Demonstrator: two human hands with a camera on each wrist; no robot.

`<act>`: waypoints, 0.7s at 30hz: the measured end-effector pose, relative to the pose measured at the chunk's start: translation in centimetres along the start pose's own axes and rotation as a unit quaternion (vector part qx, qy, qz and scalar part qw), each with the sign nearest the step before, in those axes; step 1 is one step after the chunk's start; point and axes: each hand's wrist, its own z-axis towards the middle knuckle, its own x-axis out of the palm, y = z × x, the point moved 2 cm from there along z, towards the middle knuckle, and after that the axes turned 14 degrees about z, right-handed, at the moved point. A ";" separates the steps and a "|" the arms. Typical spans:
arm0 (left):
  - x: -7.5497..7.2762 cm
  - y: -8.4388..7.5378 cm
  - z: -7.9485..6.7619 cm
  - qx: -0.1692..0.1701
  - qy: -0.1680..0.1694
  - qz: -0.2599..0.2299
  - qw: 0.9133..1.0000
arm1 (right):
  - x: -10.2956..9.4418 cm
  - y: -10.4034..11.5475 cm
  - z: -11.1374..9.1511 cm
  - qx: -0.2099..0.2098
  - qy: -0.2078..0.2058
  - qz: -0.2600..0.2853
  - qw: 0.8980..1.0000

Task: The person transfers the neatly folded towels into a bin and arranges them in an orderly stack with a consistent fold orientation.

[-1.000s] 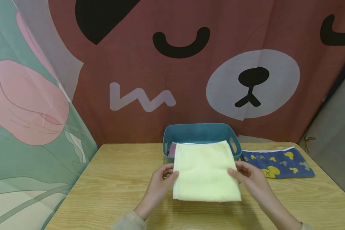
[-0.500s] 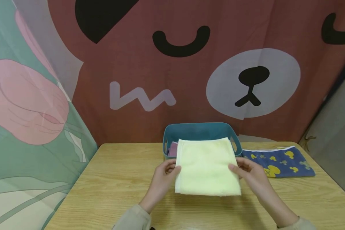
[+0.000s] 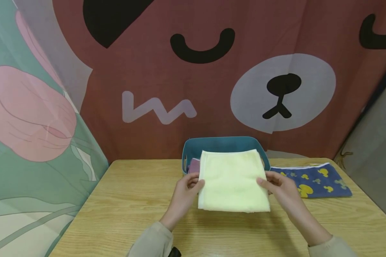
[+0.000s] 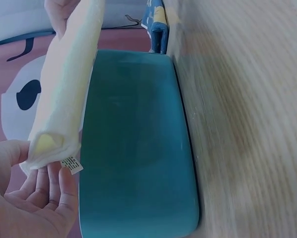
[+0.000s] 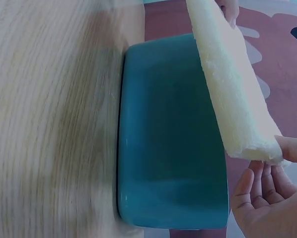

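Note:
A folded pale yellow towel [image 3: 234, 182] is held up flat in front of a teal plastic basket [image 3: 223, 143]. My left hand [image 3: 184, 194] pinches its left edge, thumb on top and fingers beneath. The right edge is pinched the same way by my right hand [image 3: 284, 194]. Seen from the left wrist, the towel [image 4: 64, 94] is folded in layers, and a small white label [image 4: 72, 164] hangs from it near the fingers. Both wrist views show the towel above the level of the table. Inside the basket at the left lies a purple cloth [image 3: 194, 166], partly hidden by the towel.
A dark blue cloth [image 3: 328, 182] with yellow figures lies folded on the wooden table [image 3: 132, 200], right of the basket. Behind the table hangs a curtain [image 3: 154, 78] printed with a bear face. A green floral curtain [image 3: 35, 171] hangs on the left.
Both hands have carried the towel forward and slightly right, closer to the basket, and it covers more of the basket's front. The basket and the blue cloth have stayed in place.

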 end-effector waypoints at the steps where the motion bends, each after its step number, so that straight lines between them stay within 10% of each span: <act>1: 0.0 0.0 0.1 0.001 0.001 0.000 1.000 | 0.0 0.1 0.1 -0.002 0.001 -0.002 1.000; 21: -0.2 -0.8 1.5 0.025 0.000 0.010 1.000 | -0.2 1.3 0.9 -0.026 0.000 -0.047 0.999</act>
